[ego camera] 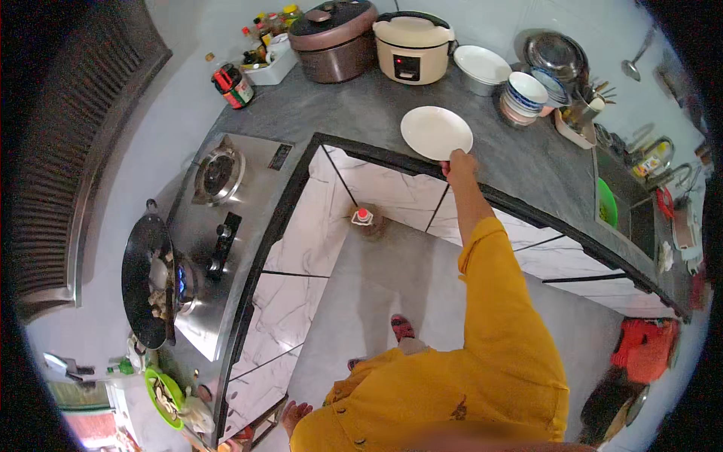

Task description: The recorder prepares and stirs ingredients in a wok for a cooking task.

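Observation:
My right hand [461,165] grips the near rim of a white plate [436,133], which is over the grey countertop [361,107] near its front edge; whether it rests there I cannot tell. At the bottom left of the view, my left hand [296,413] hangs low beside my body, fingers apart, holding nothing. Far to the left, a black wok [146,282] with pieces of food in it sits tilted in view over a lit burner of the gas stove [197,316].
Behind the plate stand a beige rice cooker [418,53], a brown pressure cooker [333,48], white plates [482,63] and stacked bowls [524,96]. A sink [641,223] lies at the right. On the floor, a red-capped container [364,217] occupies the cabinet corner. A green bowl [176,395] of sliced food is near the wok.

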A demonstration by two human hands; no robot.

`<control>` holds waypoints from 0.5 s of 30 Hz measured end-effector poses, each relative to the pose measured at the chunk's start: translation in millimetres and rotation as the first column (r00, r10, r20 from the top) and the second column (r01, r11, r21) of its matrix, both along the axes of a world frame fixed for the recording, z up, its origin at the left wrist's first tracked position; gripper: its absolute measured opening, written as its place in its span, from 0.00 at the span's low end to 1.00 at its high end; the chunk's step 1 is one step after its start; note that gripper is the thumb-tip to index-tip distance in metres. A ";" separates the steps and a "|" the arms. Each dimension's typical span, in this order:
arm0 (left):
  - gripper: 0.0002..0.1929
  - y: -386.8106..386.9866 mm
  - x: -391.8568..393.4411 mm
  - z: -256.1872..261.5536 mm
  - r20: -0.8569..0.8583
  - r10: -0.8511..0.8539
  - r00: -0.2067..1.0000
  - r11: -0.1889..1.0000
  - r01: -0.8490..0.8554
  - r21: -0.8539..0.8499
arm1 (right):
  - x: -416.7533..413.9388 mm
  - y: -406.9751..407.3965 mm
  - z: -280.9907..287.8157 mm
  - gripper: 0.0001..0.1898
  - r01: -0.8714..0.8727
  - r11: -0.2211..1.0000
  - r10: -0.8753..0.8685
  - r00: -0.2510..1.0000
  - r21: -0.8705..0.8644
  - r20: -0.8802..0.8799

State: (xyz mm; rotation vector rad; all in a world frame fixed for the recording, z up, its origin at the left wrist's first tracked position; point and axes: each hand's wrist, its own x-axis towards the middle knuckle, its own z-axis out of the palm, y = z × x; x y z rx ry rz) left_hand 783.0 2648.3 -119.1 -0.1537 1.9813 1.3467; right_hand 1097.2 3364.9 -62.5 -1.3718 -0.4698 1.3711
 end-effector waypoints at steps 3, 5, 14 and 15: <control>0.16 -15.8 -43.8 -70.6 0.145 0.180 0.973 0.969 -0.201 0.143 | 16.4 0.6 -13.8 0.08 0.041 0.996 -0.055 0.984 -0.083 -0.172; 0.10 -15.1 -56.9 -83.6 0.294 -0.284 0.913 0.751 0.021 0.660 | 15.6 -9.2 -7.7 0.09 0.039 0.990 -0.062 0.984 -0.137 -0.166; 0.11 150.5 -29.0 9.3 0.402 -0.175 0.899 0.968 0.083 0.236 | 243.1 -28.8 98.0 0.11 0.330 0.928 -0.264 0.910 0.172 -0.320; 0.15 163.3 -26.3 14.6 0.307 -0.149 0.940 0.989 0.138 0.056 | 274.4 -26.1 103.4 0.09 0.304 0.909 -0.144 0.871 0.286 -0.469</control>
